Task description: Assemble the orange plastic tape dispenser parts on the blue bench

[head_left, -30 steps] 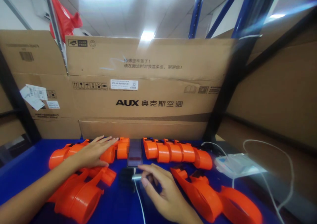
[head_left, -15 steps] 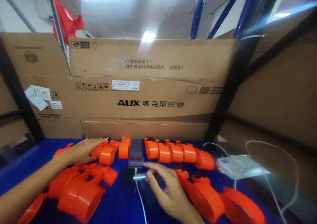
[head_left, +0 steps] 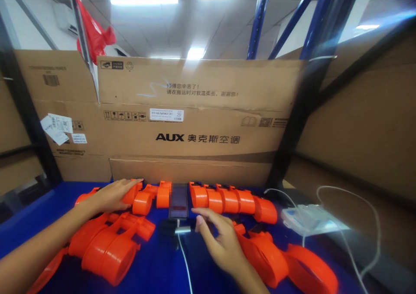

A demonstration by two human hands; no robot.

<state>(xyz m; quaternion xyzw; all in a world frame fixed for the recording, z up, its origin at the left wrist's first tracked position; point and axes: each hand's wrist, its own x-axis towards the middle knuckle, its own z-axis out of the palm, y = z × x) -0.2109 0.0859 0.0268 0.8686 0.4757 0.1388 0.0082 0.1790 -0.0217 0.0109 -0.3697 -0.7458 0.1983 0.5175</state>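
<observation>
My left hand (head_left: 114, 196) reaches over the back left row of orange plastic cylinders. Its fingers stretch across one orange cylinder (head_left: 131, 194), the thumb apart on the near side; I cannot see it gripping. My right hand (head_left: 218, 235) hovers just right of a phone (head_left: 178, 205), index finger and thumb apart and nothing between them. The phone stands upright at the middle of the back row, its screen dark. A white cable (head_left: 183, 255) runs from below it towards me, past a small silvery piece (head_left: 182, 230).
Larger orange cylinders (head_left: 110, 257) lie at front left, and more orange rings (head_left: 312, 268) at front right. Several orange cylinders (head_left: 229, 199) line the back right. A clear plastic case (head_left: 312, 218) with white cables sits at right. A cardboard wall (head_left: 201, 151) closes the back.
My right index finger has drawn back from the phone's lower right edge, slightly to the right. The left hand stays on the back left row. The camera view has shifted slightly.
</observation>
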